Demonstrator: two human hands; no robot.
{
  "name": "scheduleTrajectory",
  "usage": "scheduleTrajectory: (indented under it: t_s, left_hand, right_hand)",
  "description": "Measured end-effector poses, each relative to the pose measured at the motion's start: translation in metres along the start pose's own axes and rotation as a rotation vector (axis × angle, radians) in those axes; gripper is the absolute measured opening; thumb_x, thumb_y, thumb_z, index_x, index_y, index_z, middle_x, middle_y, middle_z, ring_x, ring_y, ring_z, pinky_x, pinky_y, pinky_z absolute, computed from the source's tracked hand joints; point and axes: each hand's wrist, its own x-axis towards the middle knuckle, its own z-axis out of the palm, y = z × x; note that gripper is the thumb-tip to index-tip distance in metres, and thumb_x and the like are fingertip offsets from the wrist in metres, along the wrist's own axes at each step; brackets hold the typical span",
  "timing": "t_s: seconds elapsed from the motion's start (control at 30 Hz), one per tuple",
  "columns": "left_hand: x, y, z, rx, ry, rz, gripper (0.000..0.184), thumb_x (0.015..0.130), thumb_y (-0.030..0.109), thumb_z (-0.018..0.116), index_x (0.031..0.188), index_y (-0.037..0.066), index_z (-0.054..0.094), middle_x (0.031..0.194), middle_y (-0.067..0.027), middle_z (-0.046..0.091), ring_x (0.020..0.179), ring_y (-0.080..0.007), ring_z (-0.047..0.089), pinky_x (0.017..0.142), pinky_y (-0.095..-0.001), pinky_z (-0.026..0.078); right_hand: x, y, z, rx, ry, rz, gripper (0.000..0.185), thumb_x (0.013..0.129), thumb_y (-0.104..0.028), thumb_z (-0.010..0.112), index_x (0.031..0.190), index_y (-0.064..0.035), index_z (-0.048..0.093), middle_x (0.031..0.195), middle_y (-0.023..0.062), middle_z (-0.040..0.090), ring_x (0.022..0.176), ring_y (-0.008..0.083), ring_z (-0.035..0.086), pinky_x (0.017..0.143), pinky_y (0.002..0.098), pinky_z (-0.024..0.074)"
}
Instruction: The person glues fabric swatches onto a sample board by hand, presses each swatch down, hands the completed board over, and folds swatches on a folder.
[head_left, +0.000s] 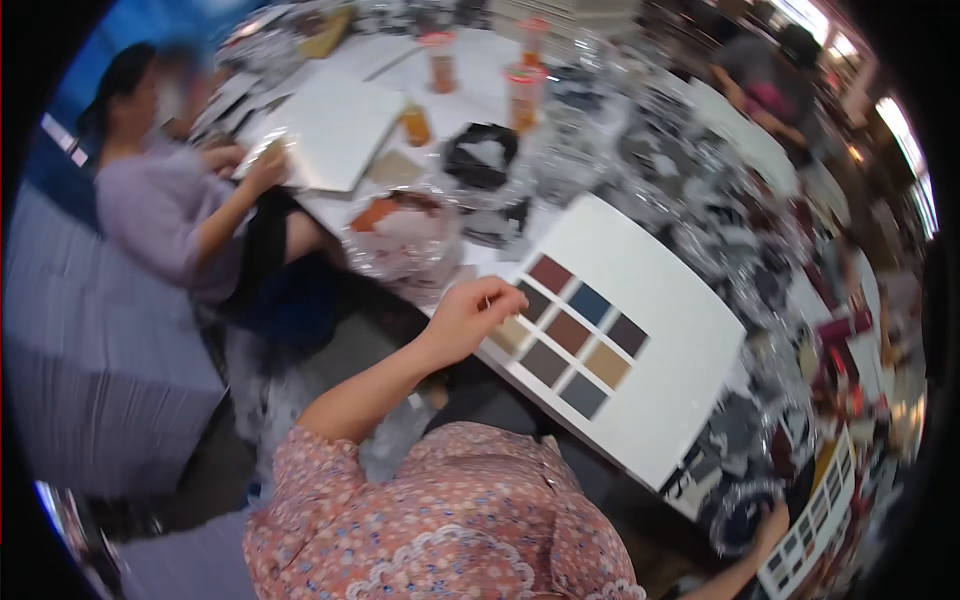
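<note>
White board with colour swatches (660, 290) lies on the white-covered surface (480, 50) at its near edge, in front of the person, bearing a grid of small squares in maroon, blue, brown, tan and shades of grey. The left hand (475, 312) is over the board's left edge, by a dark grey square, its fingers bent and the grip drawn nearly together; whether anything is pinched in it I cannot tell. Near the board's near right corner, the right hand (769, 530) is at a clear plastic bag of dark blue pieces (738, 517); blur hides whether its grip is open or closed. Just beside that bag, to the right of the board, is a narrow white card with rows of dark swatches (812, 520). Left of the board sits a clear plastic bag holding rust-orange and pale pieces (400, 232), and beyond it a bag with black pieces (480, 156). Farther beyond the board stand clear cups with pinkish-red rims (525, 98) and orange-brown contents, with a small amber container (415, 126) near them. Many crinkled clear bags of grey and dark pieces (660, 150) crowd the surface along the board's far side.
</note>
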Motion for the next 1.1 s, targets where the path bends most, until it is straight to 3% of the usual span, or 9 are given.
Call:
scheduleTrajectory:
  t_s: [0.1, 0.17, 0.2, 0.27, 0.4, 0.6, 0.8, 1.0, 1.1]
  left_hand:
    - [0.017, -0.038, -0.065, 0.059, 0.395, 0.071, 0.018, 0.095, 0.014, 0.057, 0.096, 0.0, 0.068, 0.083, -0.0018, 0.065, 0.073, -0.0072, 0.056, 0.067, -0.0222, 0.044]
    - [0.027, -0.056, -0.115, 0.238, 0.619, 0.109, 0.019, 0.094, 0.015, 0.057, 0.096, -0.001, 0.067, 0.083, -0.0044, 0.067, 0.076, -0.0102, 0.059, 0.069, -0.0246, 0.046]
    - [0.031, -0.061, -0.136, 0.347, 0.704, 0.094, 0.018, 0.093, 0.015, 0.058, 0.096, -0.001, 0.067, 0.083, -0.0067, 0.068, 0.077, -0.0133, 0.062, 0.07, -0.0268, 0.048]
    - [0.036, -0.063, -0.16, 0.613, 0.75, 0.03, 0.017, 0.09, 0.014, 0.059, 0.096, 0.0, 0.067, 0.086, -0.0109, 0.069, 0.081, -0.021, 0.065, 0.072, -0.0319, 0.05]
    - [0.051, -0.074, -0.179, 0.955, 0.529, 0.01, 0.019, 0.082, 0.009, 0.059, 0.097, 0.003, 0.069, 0.092, -0.017, 0.068, 0.087, -0.0349, 0.065, 0.076, -0.0422, 0.051]
    - [0.078, -0.123, -0.19, 1.329, 0.296, -0.066, 0.014, 0.082, 0.016, 0.058, 0.081, 0.005, 0.066, 0.081, -0.0191, 0.066, 0.078, -0.0377, 0.064, 0.069, -0.0504, 0.048]
    - [0.074, -0.117, -0.18, 1.164, 0.42, -0.197, 0.013, 0.079, 0.017, 0.071, 0.082, 0.006, 0.064, 0.08, -0.0142, 0.069, 0.081, -0.0357, 0.066, 0.07, -0.0483, 0.049]
    - [0.071, -0.106, -0.175, 1.278, 0.326, -0.156, 0.007, 0.082, 0.01, 0.061, 0.082, 0.003, 0.063, 0.078, -0.0171, 0.067, 0.08, -0.0359, 0.066, 0.07, -0.0483, 0.049]
    - [0.066, -0.104, -0.176, 1.393, 0.564, -0.064, 0.02, 0.088, 0.021, 0.063, 0.088, 0.001, 0.059, 0.081, -0.0219, 0.064, 0.081, -0.04, 0.062, 0.07, -0.05, 0.048]
  right_hand:
    - [0.019, -0.002, -0.04, -0.026, -0.166, 0.293, 0.036, 0.092, -0.016, 0.059, 0.124, -0.0001, 0.055, 0.116, 0.0211, 0.062, 0.109, 0.0371, 0.058, 0.092, 0.041, 0.0447]
    - [0.01, 0.0, -0.008, -1.17, 0.864, 0.134, 0.019, 0.096, -0.019, 0.057, 0.1, -0.0035, 0.067, 0.095, 0.0151, 0.07, 0.082, 0.0275, 0.068, 0.067, 0.0353, 0.0536]
    - [-0.006, -0.102, -0.105, -0.246, 0.785, 0.03, 0.024, 0.099, -0.021, 0.052, 0.091, -0.0044, 0.068, 0.088, 0.0099, 0.068, 0.072, 0.0186, 0.066, 0.062, 0.0302, 0.0518]
    - [0.016, -0.117, -0.114, -0.224, 1.06, -0.241, 0.024, 0.096, -0.02, 0.052, 0.089, -0.0047, 0.068, 0.082, 0.0093, 0.067, 0.069, 0.0221, 0.064, 0.061, 0.03, 0.0516]
    - [0.056, -0.131, -0.061, 0.644, 0.631, -0.234, 0.037, 0.096, -0.021, 0.058, 0.125, 0.0015, 0.053, 0.121, 0.0201, 0.059, 0.111, 0.0303, 0.057, 0.092, 0.0383, 0.0456]
    - [0.031, -0.277, -0.041, 0.995, 0.295, -0.167, 0.016, 0.089, -0.004, 0.064, 0.103, 0.0015, 0.061, 0.087, 0.0036, 0.061, 0.082, 0.0116, 0.055, 0.077, 0.0269, 0.0464]
    - [0.023, -0.282, -0.01, 1.357, 0.168, 0.155, 0.021, 0.093, -0.006, 0.059, 0.079, -0.0087, 0.044, 0.064, -0.0102, 0.03, 0.058, -0.0004, 0.025, 0.049, 0.0208, 0.0169]
    - [0.008, -0.281, 0.029, 1.541, 0.127, 0.224, 0.023, 0.095, -0.015, 0.059, 0.077, -0.0133, 0.045, 0.076, -0.0081, 0.041, 0.071, 0.0036, 0.036, 0.062, 0.0221, 0.0315]
    - [0.01, -0.266, 0.06, 1.713, 0.075, 0.398, 0.03, 0.095, -0.021, 0.062, 0.119, -0.0037, 0.055, 0.1, -0.0025, 0.059, 0.093, 0.008, 0.054, 0.079, 0.026, 0.0445]
